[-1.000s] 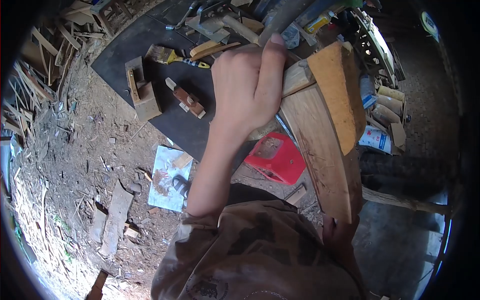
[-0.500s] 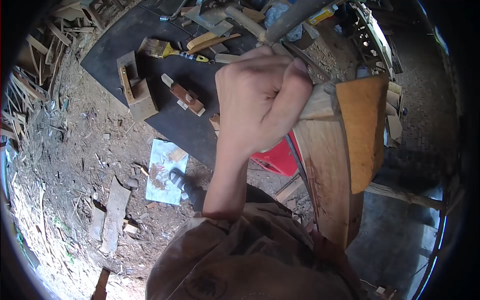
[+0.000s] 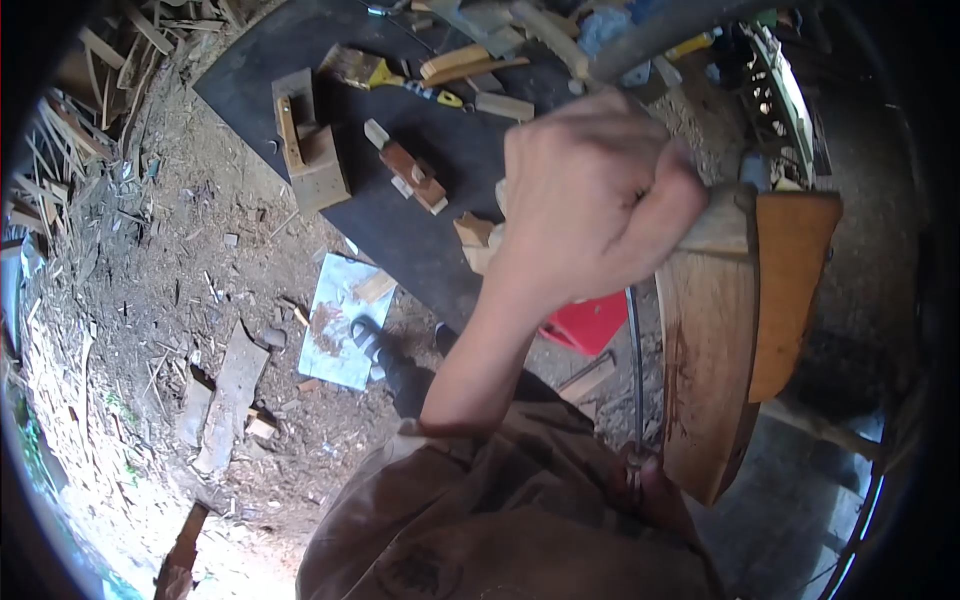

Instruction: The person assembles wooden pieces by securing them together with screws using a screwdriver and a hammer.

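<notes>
My left hand (image 3: 605,190) is a closed fist, knuckles up, in front of the upper end of a curved wooden piece (image 3: 705,350). Whatever it grips is hidden; a thin dark metal rod (image 3: 638,370) runs up under it. Lower down, near my shirt, my right hand (image 3: 660,485) is closed around the rod's lower end, mostly in shadow. The rod passes just left of the curved wood. A pale wooden bar (image 3: 718,235) shows across the wood's top, right of my fist. An orange-yellow board (image 3: 792,290) lies against the wood's right side.
A dark tabletop (image 3: 385,260) bears a paintbrush (image 3: 385,72), a wooden plane (image 3: 312,150), a smaller reddish plane (image 3: 410,175) and offcuts. Something red (image 3: 588,322) shows beneath my left wrist. A pale blue sheet (image 3: 340,340) lies by my foot among shavings.
The view has shifted, so most things sit farther right. My left fist has moved right and is slightly blurred. The rod stands more upright, apart from the wood's edge, and my right hand shows more.
</notes>
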The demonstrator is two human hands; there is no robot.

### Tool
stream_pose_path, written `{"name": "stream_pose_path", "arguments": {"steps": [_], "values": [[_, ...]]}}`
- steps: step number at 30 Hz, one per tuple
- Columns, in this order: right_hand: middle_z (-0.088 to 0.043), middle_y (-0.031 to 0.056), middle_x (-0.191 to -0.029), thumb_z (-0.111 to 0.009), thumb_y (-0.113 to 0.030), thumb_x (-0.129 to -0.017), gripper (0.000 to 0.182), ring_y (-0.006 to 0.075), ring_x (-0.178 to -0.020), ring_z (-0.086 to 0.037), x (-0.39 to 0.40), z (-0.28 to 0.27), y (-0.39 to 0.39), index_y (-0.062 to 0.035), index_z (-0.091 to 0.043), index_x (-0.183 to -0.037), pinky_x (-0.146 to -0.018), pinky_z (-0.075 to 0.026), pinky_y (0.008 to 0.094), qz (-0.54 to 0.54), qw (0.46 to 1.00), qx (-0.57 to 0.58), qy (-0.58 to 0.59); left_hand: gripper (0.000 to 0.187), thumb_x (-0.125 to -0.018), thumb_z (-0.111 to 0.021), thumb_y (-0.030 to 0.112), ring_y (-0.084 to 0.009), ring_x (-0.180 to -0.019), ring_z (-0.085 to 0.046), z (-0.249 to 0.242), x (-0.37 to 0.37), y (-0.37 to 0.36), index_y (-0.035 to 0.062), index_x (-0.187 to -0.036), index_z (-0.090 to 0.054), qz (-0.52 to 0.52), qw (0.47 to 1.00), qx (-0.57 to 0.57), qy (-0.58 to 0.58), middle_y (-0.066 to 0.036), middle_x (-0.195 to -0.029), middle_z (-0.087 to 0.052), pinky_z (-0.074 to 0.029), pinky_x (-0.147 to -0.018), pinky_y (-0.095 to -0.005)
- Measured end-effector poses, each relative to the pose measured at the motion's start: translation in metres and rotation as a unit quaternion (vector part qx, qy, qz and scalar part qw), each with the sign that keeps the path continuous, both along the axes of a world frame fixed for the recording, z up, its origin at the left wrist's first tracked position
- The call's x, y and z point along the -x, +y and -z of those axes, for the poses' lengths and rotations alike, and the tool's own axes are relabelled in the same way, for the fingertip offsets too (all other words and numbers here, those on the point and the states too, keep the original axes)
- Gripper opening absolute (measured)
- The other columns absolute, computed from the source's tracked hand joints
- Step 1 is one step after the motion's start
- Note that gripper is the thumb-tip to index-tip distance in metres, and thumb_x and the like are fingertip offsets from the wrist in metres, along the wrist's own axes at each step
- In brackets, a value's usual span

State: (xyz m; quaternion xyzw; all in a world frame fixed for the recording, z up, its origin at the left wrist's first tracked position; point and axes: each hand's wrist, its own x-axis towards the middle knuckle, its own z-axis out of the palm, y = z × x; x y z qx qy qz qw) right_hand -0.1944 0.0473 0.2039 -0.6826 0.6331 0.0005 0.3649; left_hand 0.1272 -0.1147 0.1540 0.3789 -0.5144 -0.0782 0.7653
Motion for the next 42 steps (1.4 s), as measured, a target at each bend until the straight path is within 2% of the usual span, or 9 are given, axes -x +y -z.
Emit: {"name": "stream_pose_path", "arguments": {"steps": [5,8,9,10,11,13,15,23,42], "values": [[-0.069,0.0099,-0.087,-0.067,-0.020,-0.098,0.025,0.0190,-0.079,-0.067,0.007,-0.007,0.000,0.0017,-0.068,-0.109,-0.067,-0.051,0.0334,0.045,0.998,-0.036,-0.024,0.035,-0.097,-0.060,0.008,-0.0310,-0.056,-0.052,-0.005,0.017,-0.006,0.0027,-0.063,-0.056,-0.018,1.000,-0.007,-0.006,-0.008,-0.058,-0.052,-0.044,-0.058,-0.0403],[-0.069,0.0086,-0.082,-0.066,-0.021,-0.099,0.024,0.0168,-0.075,-0.068,0.018,-0.024,0.013,0.0017,-0.069,-0.106,-0.064,-0.051,0.0319,0.110,0.991,-0.075,-0.029,0.026,-0.084,-0.067,0.018,-0.0278,-0.062,-0.060,-0.008,0.014,-0.002,0.0048,-0.063,-0.060,-0.024,0.998,-0.042,-0.050,-0.006,-0.058,-0.055,-0.048,-0.054,-0.0424],[-0.069,0.0081,-0.081,-0.066,-0.021,-0.099,0.023,0.0161,-0.074,-0.068,0.026,-0.023,0.018,0.0016,-0.069,-0.106,-0.063,-0.051,0.0315,0.136,0.987,-0.082,-0.032,0.036,-0.093,-0.062,0.008,-0.0291,-0.058,-0.053,-0.011,0.018,-0.001,0.0020,-0.060,-0.050,-0.016,0.999,-0.033,-0.016,-0.008,-0.058,-0.049,-0.043,-0.055,-0.0415],[-0.069,0.0076,-0.079,-0.066,-0.021,-0.099,0.023,0.0154,-0.072,-0.068,0.042,-0.018,0.026,0.0016,-0.069,-0.105,-0.062,-0.051,0.0310,0.151,0.984,-0.074,-0.056,0.036,-0.093,-0.063,0.008,-0.0287,-0.060,-0.054,-0.012,0.019,-0.002,0.0019,-0.060,-0.051,-0.019,0.999,-0.031,-0.014,-0.008,-0.059,-0.050,-0.043,-0.055,-0.0414],[-0.069,0.0060,-0.079,-0.066,-0.022,-0.100,0.024,0.0152,-0.071,-0.068,0.077,0.008,0.038,0.0012,-0.070,-0.106,-0.061,-0.051,0.0299,0.139,0.983,-0.024,-0.118,0.035,-0.093,-0.063,0.008,-0.0283,-0.061,-0.055,-0.013,0.019,-0.002,0.0017,-0.060,-0.052,-0.020,0.999,-0.030,-0.011,-0.008,-0.059,-0.050,-0.043,-0.055,-0.0414],[-0.071,0.0050,-0.084,-0.063,-0.025,-0.102,0.029,0.0155,-0.075,-0.069,0.062,0.012,0.026,0.0003,-0.070,-0.112,-0.065,-0.052,0.0299,0.106,0.988,0.046,-0.097,0.033,-0.092,-0.063,0.008,-0.0275,-0.065,-0.057,-0.015,0.022,-0.003,0.0012,-0.061,-0.054,-0.031,0.999,-0.034,0.006,-0.008,-0.061,-0.053,-0.045,-0.056,-0.0406],[-0.073,0.0061,-0.096,-0.057,-0.031,-0.108,0.035,0.0166,-0.084,-0.071,0.022,-0.023,0.013,-0.0006,-0.068,-0.123,-0.074,-0.055,0.0320,0.070,0.991,0.086,0.073,0.031,-0.091,-0.064,0.007,-0.0270,-0.064,-0.057,-0.014,0.022,-0.005,0.0016,-0.061,-0.055,-0.046,0.998,-0.040,-0.011,-0.007,-0.062,-0.054,-0.045,-0.055,-0.0404],[-0.072,0.0068,-0.100,-0.056,-0.032,-0.108,0.038,0.0170,-0.088,-0.070,0.012,-0.005,-0.009,-0.0005,-0.067,-0.126,-0.077,-0.054,0.0328,0.068,0.995,0.004,0.074,0.029,-0.087,-0.067,0.005,-0.0248,-0.060,-0.056,-0.010,0.033,-0.009,0.0032,-0.060,-0.056,-0.008,1.000,-0.016,-0.022,-0.006,-0.063,-0.056,-0.043,-0.051,-0.0404],[-0.070,0.0084,-0.110,-0.054,-0.035,-0.109,0.043,0.0181,-0.097,-0.069,0.016,0.006,-0.020,-0.0001,-0.062,-0.133,-0.084,-0.054,0.0347,0.049,0.998,-0.031,0.027,0.027,-0.084,-0.067,0.005,-0.0254,-0.058,-0.053,-0.012,0.042,-0.007,0.0020,-0.060,-0.055,-0.024,0.999,-0.003,-0.034,-0.005,-0.061,-0.053,-0.042,-0.050,-0.0407]]}}
